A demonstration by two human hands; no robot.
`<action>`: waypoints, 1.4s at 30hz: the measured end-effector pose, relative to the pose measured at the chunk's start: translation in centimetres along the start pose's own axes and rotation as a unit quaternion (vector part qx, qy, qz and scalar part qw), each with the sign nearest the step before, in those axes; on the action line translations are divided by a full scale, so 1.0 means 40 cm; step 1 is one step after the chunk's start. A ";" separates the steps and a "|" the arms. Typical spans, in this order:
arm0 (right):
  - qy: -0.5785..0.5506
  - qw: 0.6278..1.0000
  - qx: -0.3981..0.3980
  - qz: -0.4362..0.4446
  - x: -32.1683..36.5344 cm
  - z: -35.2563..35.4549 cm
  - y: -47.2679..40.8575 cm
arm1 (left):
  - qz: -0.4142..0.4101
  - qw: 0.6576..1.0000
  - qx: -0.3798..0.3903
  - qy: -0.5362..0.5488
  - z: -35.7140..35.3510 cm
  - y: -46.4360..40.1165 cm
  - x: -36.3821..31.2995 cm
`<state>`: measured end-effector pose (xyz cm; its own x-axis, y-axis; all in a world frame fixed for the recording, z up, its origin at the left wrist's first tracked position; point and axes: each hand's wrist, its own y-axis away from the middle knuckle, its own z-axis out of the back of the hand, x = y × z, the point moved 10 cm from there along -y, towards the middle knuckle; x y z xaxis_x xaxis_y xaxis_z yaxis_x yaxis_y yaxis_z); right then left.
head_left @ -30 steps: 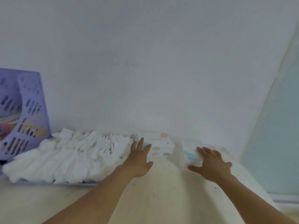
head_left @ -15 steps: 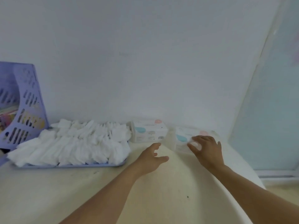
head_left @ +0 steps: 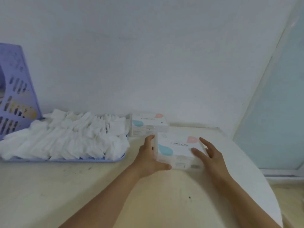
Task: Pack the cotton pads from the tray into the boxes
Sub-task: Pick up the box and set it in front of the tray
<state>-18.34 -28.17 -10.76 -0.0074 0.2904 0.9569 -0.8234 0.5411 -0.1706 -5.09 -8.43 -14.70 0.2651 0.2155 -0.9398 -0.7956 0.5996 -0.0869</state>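
A heap of white cotton pads [head_left: 65,139] fills a flat purple tray [head_left: 69,160] on the left of the table. Two white cosmetic-puff boxes with blue and pink drop marks are here. One box [head_left: 148,124] stands at the back against the wall. The nearer box [head_left: 176,145] is held between both hands: my left hand [head_left: 149,155] grips its left side, thumb under the front edge, and my right hand [head_left: 209,153] presses its right side and top. Both boxes look closed.
A purple perforated file rack [head_left: 14,102] stands at the far left by the wall. The pale table [head_left: 115,195] has a curved right edge [head_left: 256,171], with a frosted glass panel [head_left: 276,112] beyond it.
The right-hand box has come away from the wall toward me. My left hand moved from the open table to its left side, and both hands now hold it.
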 end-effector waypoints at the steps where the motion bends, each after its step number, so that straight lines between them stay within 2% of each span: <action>1: 0.025 0.999 0.029 0.013 0.023 -0.022 0.021 | -0.008 1.000 -0.001 -0.018 0.018 0.029 0.004; 3: 0.101 0.990 0.087 0.046 0.053 -0.071 0.050 | -0.033 0.999 -0.007 -0.036 0.045 0.087 0.001; 5: 0.196 0.970 0.105 0.097 0.083 -0.128 0.081 | -0.046 0.996 -0.029 -0.071 0.088 0.149 0.000; 7: 0.288 0.936 0.086 0.181 0.129 -0.175 0.118 | -0.049 0.995 -0.040 -0.075 0.130 0.191 0.003; 9: 0.365 0.885 0.058 0.283 0.178 -0.228 0.166 | -0.038 0.996 -0.058 -0.064 0.178 0.223 0.018; 12: 0.425 0.833 0.022 0.354 0.206 -0.279 0.217 | -0.018 0.995 -0.079 -0.056 0.232 0.279 0.038; 15: 0.453 0.778 -0.018 0.435 0.239 -0.297 0.262 | -0.016 0.997 -0.061 -0.053 0.242 0.305 0.037; 16: 0.447 0.775 -0.043 0.446 0.262 -0.286 0.266 | -0.021 0.997 -0.055 -0.056 0.238 0.308 0.031; 18: 0.434 0.799 -0.104 0.403 0.330 -0.239 0.238 | -0.024 0.996 -0.046 -0.070 0.223 0.315 0.016; 20: 0.408 0.857 -0.116 0.292 0.351 -0.185 0.128 | -0.028 0.996 -0.037 -0.081 0.206 0.316 0.005; 22: 0.324 0.926 -0.099 0.164 0.348 -0.134 0.019 | -0.036 0.994 -0.027 -0.098 0.190 0.311 -0.001; 24: 0.279 0.947 -0.117 0.109 0.339 -0.098 -0.037 | -0.040 0.994 -0.013 -0.099 0.178 0.306 -0.003; 26: 0.284 0.947 -0.099 0.111 0.323 -0.116 -0.014 | -0.044 0.994 -0.018 -0.099 0.180 0.303 0.003; 27: 0.278 0.949 -0.057 0.135 0.312 -0.151 0.023 | -0.041 0.993 -0.022 -0.105 0.182 0.304 0.005; 29: 0.284 0.942 0.087 0.156 0.270 -0.247 0.132 | -0.039 0.991 -0.028 -0.124 0.181 0.304 0.006; 31: 0.381 0.881 0.224 0.168 0.200 -0.331 0.234 | -0.055 0.988 -0.032 -0.141 0.177 0.300 -0.007; 33: 0.515 0.799 0.228 0.212 0.173 -0.343 0.251 | -0.072 0.989 -0.028 -0.130 0.171 0.299 -0.021; 34: 0.535 0.790 0.208 0.215 0.175 -0.327 0.233 | -0.074 0.990 -0.024 -0.118 0.170 0.297 -0.018; 36: 0.530 0.800 0.190 0.209 0.178 -0.293 0.186 | -0.074 0.992 -0.028 -0.097 0.178 0.296 -0.018; 38: 0.507 0.810 0.209 0.208 0.179 -0.282 0.149 | -0.082 0.991 -0.077 -0.074 0.207 0.296 -0.030; 40: 0.481 0.820 0.225 0.212 0.180 -0.288 0.122 | -0.146 0.967 -0.190 -0.087 0.269 0.311 -0.071; 42: 0.471 0.831 0.197 0.222 0.213 -0.295 0.105 | -0.219 0.915 -0.312 -0.129 0.346 0.343 -0.107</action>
<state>-15.15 -14.11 -6.10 -0.0650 0.9816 0.1797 -0.9813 -0.0302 -0.1900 -9.60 9.54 -7.32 0.6895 0.2833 -0.6666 -0.7165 0.1323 -0.6849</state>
